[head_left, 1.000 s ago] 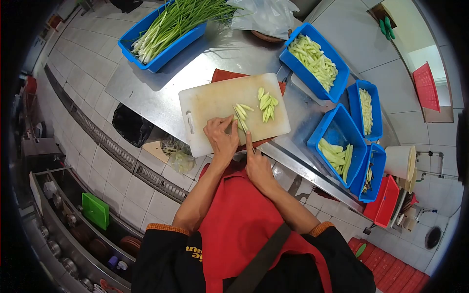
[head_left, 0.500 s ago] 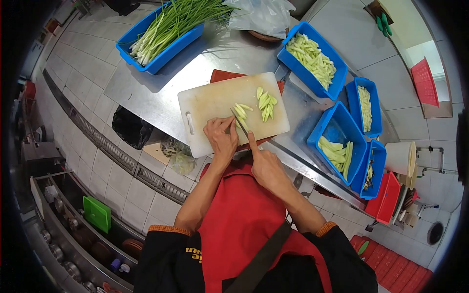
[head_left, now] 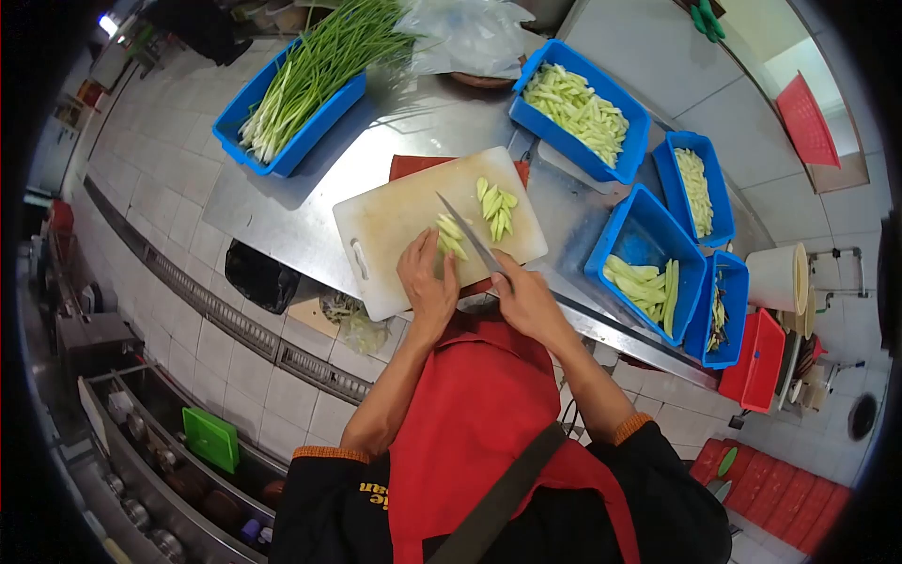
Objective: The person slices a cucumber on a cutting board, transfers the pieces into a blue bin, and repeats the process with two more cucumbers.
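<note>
My right hand (head_left: pixel 528 303) is closed round the handle of a kitchen knife (head_left: pixel 470 233), its blade pointing up and left over the cutting board. My left hand (head_left: pixel 427 282) rests at the board's near edge, thumb and fingers apart, beside a small pile of pale green vegetable slices (head_left: pixel 451 235). Its fingertips are at the slices; whether they press on them is hard to see. A second pile of slices (head_left: pixel 498 209) lies farther right, past the blade. The white cutting board (head_left: pixel 385 221) sits at an angle on a red cloth (head_left: pixel 413 166).
Spring onions (head_left: pixel 305 89) fill a blue tub (head_left: pixel 319 129) at back left. Blue tubs of cut vegetable (head_left: pixel 578 113) stand at right, one holding longer pieces (head_left: pixel 644 287). A plastic bag (head_left: pixel 465 38) lies behind. The steel table's (head_left: pixel 272 207) front edge runs beneath my forearms.
The knife has swung away from the left fingers and now lies right of the near slices. My left thumb has spread from the fingers. The whole view has shifted slightly.
</note>
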Available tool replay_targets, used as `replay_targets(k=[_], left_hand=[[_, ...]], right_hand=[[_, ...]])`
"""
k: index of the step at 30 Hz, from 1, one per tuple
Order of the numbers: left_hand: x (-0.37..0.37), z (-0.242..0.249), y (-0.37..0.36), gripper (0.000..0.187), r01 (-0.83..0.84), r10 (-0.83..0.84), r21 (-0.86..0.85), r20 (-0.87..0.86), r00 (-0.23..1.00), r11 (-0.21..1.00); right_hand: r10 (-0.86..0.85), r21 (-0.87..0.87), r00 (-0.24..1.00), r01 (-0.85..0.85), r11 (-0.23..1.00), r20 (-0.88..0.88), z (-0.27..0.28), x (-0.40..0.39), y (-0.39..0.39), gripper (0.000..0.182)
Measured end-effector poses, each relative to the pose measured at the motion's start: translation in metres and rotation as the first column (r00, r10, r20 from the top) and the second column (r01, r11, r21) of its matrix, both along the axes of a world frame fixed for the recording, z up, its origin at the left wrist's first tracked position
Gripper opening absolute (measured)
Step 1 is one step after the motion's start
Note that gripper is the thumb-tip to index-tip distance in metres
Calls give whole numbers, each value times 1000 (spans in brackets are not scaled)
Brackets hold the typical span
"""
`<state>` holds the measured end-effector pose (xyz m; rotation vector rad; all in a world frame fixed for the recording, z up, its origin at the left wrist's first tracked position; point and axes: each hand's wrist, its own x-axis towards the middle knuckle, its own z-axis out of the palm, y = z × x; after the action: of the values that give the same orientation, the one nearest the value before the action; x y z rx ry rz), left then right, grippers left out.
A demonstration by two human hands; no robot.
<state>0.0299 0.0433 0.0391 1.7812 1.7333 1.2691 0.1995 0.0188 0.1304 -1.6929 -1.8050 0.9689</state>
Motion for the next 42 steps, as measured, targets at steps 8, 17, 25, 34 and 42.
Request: replay_targets(k=[8,17,25,34,42], left_hand=[[61,0,42,94,80,-99,-63,-413,905,995],[69,1,86,69,338,-309,73,-264,914,938],[40,31,62,62,-87,95,107,-66,993,990],[17,46,-14,43,6,345,-465,665,662,885],[42,117,-6,70,880,174,76,969,-176,469]], right_hand=[[-338,262,941,320,911,28,37,179,-11,23],[-139,-139,979,161,977,152,-40,303,-8,34],[-16,-230,998,29,973,57,-39,303,7,37],[-53,50,998,51,997,39,77,276,7,22],[353,306,821,-230,924,-448,135,119,38,24]])
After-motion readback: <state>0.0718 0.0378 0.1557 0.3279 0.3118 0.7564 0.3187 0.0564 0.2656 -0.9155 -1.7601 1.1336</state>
